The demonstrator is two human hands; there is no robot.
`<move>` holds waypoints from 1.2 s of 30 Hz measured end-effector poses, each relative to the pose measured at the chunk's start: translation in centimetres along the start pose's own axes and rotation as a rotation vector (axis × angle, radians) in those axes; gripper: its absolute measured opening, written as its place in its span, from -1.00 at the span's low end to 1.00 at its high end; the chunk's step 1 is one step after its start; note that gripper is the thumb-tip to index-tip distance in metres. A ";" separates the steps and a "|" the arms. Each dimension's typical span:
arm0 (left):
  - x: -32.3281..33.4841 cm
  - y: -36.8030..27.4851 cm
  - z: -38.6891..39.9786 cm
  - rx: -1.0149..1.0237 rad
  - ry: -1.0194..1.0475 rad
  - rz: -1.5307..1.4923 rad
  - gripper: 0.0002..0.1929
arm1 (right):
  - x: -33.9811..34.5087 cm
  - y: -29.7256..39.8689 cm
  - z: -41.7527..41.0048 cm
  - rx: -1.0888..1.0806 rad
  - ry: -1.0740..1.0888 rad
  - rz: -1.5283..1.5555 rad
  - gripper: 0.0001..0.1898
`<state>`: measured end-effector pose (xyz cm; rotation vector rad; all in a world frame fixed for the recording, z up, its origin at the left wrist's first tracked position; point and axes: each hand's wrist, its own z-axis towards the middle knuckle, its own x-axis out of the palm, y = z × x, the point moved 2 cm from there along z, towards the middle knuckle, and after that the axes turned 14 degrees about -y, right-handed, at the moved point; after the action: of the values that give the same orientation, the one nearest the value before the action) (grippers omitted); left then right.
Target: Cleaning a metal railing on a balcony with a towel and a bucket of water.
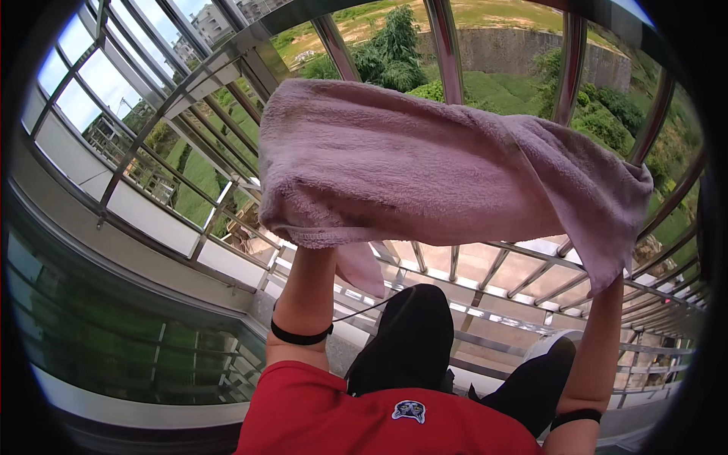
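A pink terry towel (409,170) is stretched in the air between my raised arms, in front of metal bars. Dark smudges mark its lower left part. The towel covers both of my hands, so no fingers show. My left forearm (311,284) rises to the towel's left end, where a hemmed edge folds around the wrist and a loose flap hangs beside it. At the other end, my right forearm (603,335) reaches up under a drooping corner. The cloth bunches and is held up there.
A metal window cage surrounds me, with upright bars (445,51) ahead and a floor grid (500,267) below. My bent knees (418,335) are under the towel. A glass pane (114,330) is at left. A thin dark cable (364,310) runs near my left arm.
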<state>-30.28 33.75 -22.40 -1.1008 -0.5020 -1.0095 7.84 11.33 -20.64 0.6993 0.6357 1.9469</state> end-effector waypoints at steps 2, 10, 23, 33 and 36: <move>4.6 -2.6 1.3 -0.001 -0.084 0.133 -0.49 | -1.8 -0.2 0.7 -0.014 -0.025 -0.034 -0.62; 20.0 -1.6 7.5 0.241 0.151 0.559 -0.67 | -3.0 3.4 3.6 -0.486 -0.077 -0.458 -0.55; 12.9 0.6 13.4 -0.078 -0.001 0.579 -0.80 | 3.2 3.8 7.9 -0.076 -0.178 -0.125 -0.83; 11.4 -1.7 12.1 -0.049 0.177 0.642 -0.76 | 3.0 2.4 8.1 -0.020 -0.147 -0.061 -0.86; 13.4 -3.8 13.3 0.067 0.173 0.653 -0.66 | 2.9 2.6 8.4 -0.057 -0.143 -0.140 -0.88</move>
<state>-25.26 39.76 -4.81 -1.0071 -0.0198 -0.5002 11.03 14.08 -12.37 0.7320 0.5251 1.7623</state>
